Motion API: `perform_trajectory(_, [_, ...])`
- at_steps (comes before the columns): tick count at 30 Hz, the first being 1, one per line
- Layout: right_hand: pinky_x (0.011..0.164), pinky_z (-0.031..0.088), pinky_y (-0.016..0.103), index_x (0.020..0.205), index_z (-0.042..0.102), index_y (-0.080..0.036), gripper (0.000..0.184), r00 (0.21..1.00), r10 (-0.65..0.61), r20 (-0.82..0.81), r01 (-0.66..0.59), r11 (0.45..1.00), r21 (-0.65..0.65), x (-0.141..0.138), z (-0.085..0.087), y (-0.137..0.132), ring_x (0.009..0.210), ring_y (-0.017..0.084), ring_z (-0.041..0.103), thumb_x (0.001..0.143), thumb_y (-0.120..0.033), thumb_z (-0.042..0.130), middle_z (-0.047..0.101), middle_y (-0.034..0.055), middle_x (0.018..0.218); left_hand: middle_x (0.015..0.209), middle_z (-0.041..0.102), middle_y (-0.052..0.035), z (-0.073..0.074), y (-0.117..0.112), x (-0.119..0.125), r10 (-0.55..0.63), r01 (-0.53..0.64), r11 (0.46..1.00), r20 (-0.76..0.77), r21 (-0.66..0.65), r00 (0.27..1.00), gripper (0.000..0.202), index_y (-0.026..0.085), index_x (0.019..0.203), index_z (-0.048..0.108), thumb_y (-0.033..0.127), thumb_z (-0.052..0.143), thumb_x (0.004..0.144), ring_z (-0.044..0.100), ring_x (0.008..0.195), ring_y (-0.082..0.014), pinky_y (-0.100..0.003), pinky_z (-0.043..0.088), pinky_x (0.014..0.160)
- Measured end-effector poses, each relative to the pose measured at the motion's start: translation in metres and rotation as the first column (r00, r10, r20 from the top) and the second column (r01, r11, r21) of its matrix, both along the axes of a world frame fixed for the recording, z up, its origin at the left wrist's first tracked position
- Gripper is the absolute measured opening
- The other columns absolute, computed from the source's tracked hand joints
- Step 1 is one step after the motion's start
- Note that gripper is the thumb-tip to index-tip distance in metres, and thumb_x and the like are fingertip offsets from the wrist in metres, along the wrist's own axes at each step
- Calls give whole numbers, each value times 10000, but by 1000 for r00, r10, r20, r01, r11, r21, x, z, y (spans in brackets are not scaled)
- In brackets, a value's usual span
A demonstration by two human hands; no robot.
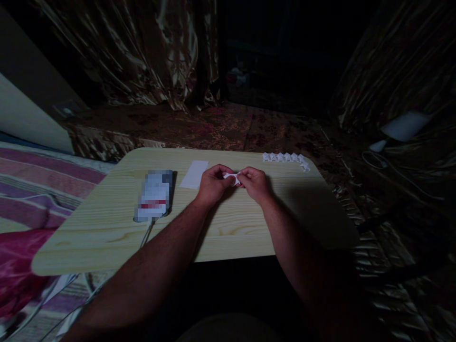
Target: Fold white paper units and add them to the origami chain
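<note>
Between both hands is a small piece of folded white paper [231, 177], held just above the middle of the table. My left hand [214, 183] pinches its left side with thumb and fingers. On the right side, my right hand [253, 182] grips it in the same way, the thumbs close together. The fingers cover much of the paper, so its exact folds cannot be made out. Left of my left hand lies a flat stack of white paper strips [194, 174]. Beyond my right hand, several small folded white paper pieces [284, 157] sit in a row along the far edge.
A light wooden table [235, 228] with rounded corners bears everything. On its left lies a phone [154, 195], blurred out, with a white cable [147, 232] running off the near edge. A striped bedcover [46, 175] is at left; a white lamp [405, 127] stands at right.
</note>
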State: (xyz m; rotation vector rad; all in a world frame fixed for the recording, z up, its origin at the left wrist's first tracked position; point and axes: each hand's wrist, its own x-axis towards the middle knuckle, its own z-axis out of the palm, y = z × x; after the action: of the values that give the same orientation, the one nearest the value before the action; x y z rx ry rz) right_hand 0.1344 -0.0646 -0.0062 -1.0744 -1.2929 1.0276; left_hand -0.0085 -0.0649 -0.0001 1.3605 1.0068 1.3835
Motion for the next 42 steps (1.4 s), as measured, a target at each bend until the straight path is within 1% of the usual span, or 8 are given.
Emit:
perform_trajectory(6, [521, 442, 219, 684, 594, -177, 122, 1000, -3, 16, 2, 999, 41, 1, -1, 1, 529, 108, 567, 697, -297, 613, 601, -25, 572, 644, 597, 8, -1, 1, 0, -23, 23, 1000, -12, 17, 1000, 199, 165, 780, 639, 237, 728, 617, 489, 530, -94, -220, 362, 505])
perform_trajectory(12, [519, 435, 216, 687, 583, -173, 124, 1000, 2, 0, -2, 999, 32, 1, -1, 0, 522, 103, 557, 698, -293, 614, 600, -24, 569, 657, 599, 7, -2, 2, -1, -25, 25, 1000, 6, 4, 1000, 225, 162, 798, 638, 226, 735, 606, 511, 544, -100, -222, 384, 516])
perform_trajectory(16, [523, 434, 212, 723, 586, -171, 123, 999, 28, -22, -28, 999, 28, 0, 0, -1, 550, 103, 565, 658, -255, 648, 615, -22, 607, 676, 601, 12, -2, 3, 0, -27, 27, 999, 39, 19, 999, 254, 159, 833, 626, 215, 736, 610, 536, 565, -100, -222, 417, 543])
perform_trajectory(20, [528, 433, 213, 722, 586, -172, 126, 1000, 18, -8, -17, 999, 46, 0, 2, -1, 566, 103, 559, 645, -247, 653, 614, -21, 622, 688, 604, 18, -1, 2, 1, -49, 47, 998, 83, 30, 995, 319, 164, 894, 601, 198, 738, 608, 547, 565, -98, -221, 434, 552])
perform_trajectory(29, [520, 413, 219, 682, 586, -182, 116, 998, -40, 41, 38, 998, 46, 1, 3, -1, 534, 100, 519, 669, -285, 636, 580, -29, 574, 663, 603, 24, -1, 2, 1, -93, 92, 996, 89, 16, 992, 359, 174, 931, 567, 194, 732, 614, 553, 543, -101, -216, 427, 531])
perform_trajectory(33, [509, 394, 216, 681, 594, -175, 100, 999, -33, 37, 31, 997, 70, 2, 2, -1, 516, 93, 503, 676, -269, 628, 571, -33, 565, 657, 601, 29, -2, 2, 1, -97, 95, 995, 87, 18, 991, 358, 175, 930, 563, 180, 731, 614, 551, 535, -98, -213, 422, 526])
perform_trajectory(36, [496, 375, 214, 668, 595, -172, 96, 999, -28, 32, 26, 998, 64, 2, 3, -1, 503, 91, 493, 677, -263, 625, 558, -36, 547, 652, 598, 33, -2, 2, 1, -102, 101, 995, 90, 14, 991, 365, 175, 929, 562, 171, 734, 607, 552, 533, -98, -212, 418, 522])
perform_trajectory(42, [498, 378, 219, 676, 596, -174, 104, 1000, -12, 13, 11, 998, 59, 4, 2, -1, 501, 92, 492, 686, -275, 619, 560, -33, 557, 668, 602, 33, -3, 2, 2, -113, 115, 993, 104, -11, 988, 405, 182, 968, 551, 173, 735, 607, 555, 535, -98, -208, 412, 517])
